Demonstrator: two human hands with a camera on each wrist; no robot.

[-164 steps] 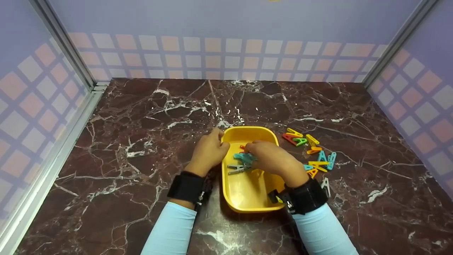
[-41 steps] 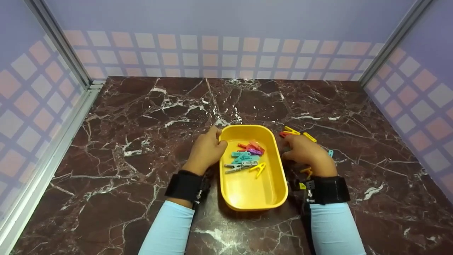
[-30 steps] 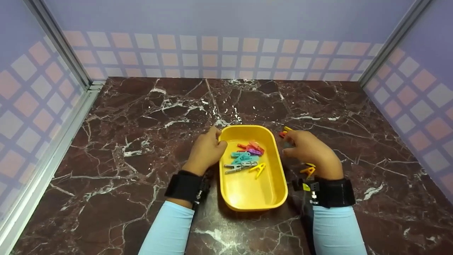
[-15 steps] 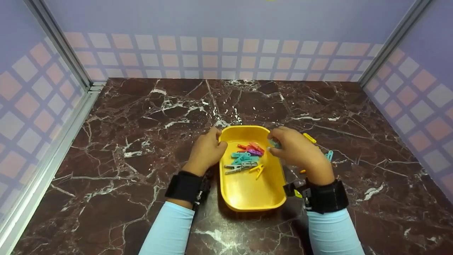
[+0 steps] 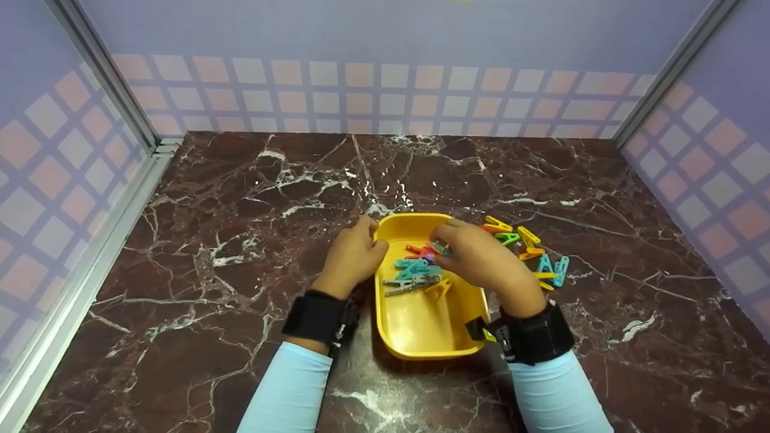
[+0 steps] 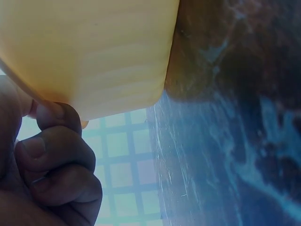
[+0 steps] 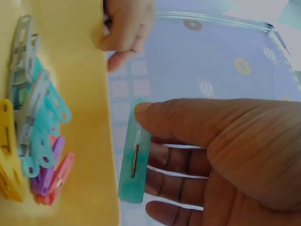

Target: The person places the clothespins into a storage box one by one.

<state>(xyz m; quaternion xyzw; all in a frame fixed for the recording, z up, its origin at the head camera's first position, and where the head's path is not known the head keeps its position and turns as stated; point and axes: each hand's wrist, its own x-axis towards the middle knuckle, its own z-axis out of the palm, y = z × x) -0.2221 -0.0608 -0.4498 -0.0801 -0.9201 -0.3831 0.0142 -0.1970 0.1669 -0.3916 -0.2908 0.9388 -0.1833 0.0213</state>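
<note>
In the head view my left hand [image 5: 355, 255] grips the left rim of a yellow plastic tray [image 5: 415, 328]. The left wrist view shows its curled fingers [image 6: 61, 150] at the rim, below the tray's outer wall. My right hand [image 5: 481, 258] is over the tray's right side. It pinches a teal clothespin [image 7: 129, 162] between thumb and fingers, seen plainly in the right wrist view. Inside the tray lie teal clothespins [image 5: 412, 267], grey clothespins [image 5: 400, 285], a yellow clothespin [image 5: 441, 290], and red and purple ones [image 7: 44, 181], partly hidden by my right hand in the head view.
Right of the tray, loose clothespins lie on the dark marbled table [image 5: 252, 240]: yellow [image 5: 498, 224], green [image 5: 509, 238], orange [image 5: 532, 254] and blue [image 5: 561, 270], among others. Tiled-pattern panels [image 5: 391, 96] close off the back and both sides.
My right hand picked up the teal clothespin among the loose ones and has moved left with it over the tray. My left hand has stayed at the rim.
</note>
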